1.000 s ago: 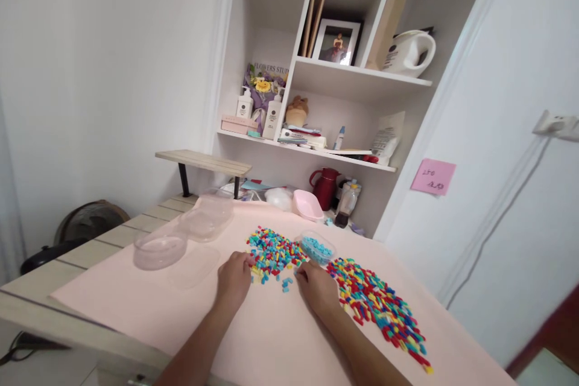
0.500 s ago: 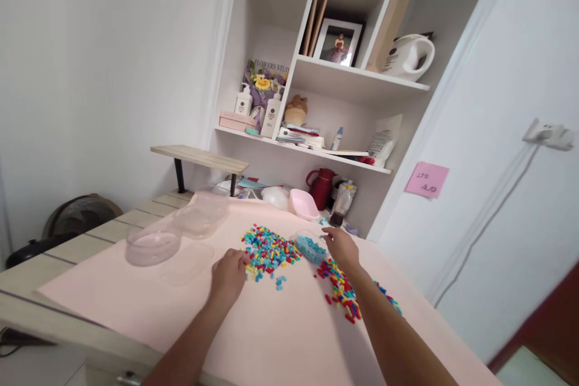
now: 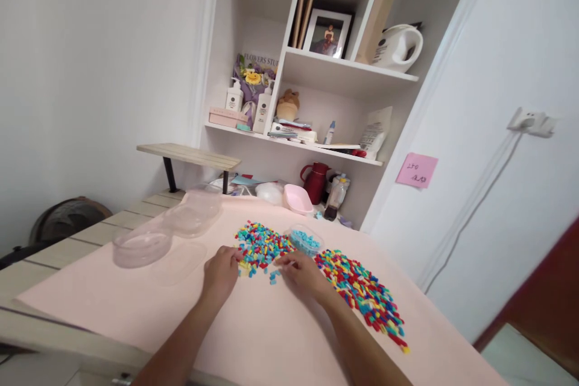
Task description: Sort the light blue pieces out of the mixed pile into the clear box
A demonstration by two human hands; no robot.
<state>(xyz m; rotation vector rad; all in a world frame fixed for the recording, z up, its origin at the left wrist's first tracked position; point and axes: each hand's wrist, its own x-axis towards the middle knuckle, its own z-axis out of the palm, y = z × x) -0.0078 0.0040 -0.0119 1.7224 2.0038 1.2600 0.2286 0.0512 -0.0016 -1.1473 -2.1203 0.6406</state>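
Observation:
My left hand [image 3: 221,271] rests at the left edge of a mixed pile of small toy bricks [image 3: 260,238], fingers curled together; what they hold, if anything, is hidden. My right hand [image 3: 302,274] reaches over the pile's lower right side, fingers bent and a little apart, with no brick visible in them. A few loose light-blue bricks [image 3: 274,277] lie just below its fingertips. Behind that hand stands a clear plastic box [image 3: 320,247] with light-blue bricks in it. A second pile of multicoloured bricks [image 3: 366,289] spreads out to the right of my right hand.
A round clear container [image 3: 142,250], a clear lid [image 3: 178,264] and another clear box [image 3: 194,217] sit left on the pink sheet [image 3: 253,325]. At the back are a pink tray [image 3: 297,200], a red jug [image 3: 315,184] and a bottle [image 3: 337,199], beneath shelves [image 3: 335,154].
My right hand has moved left and toward me, from the box of light-blue bricks to the left pile. My left hand stays at that pile. The view has shifted slightly.

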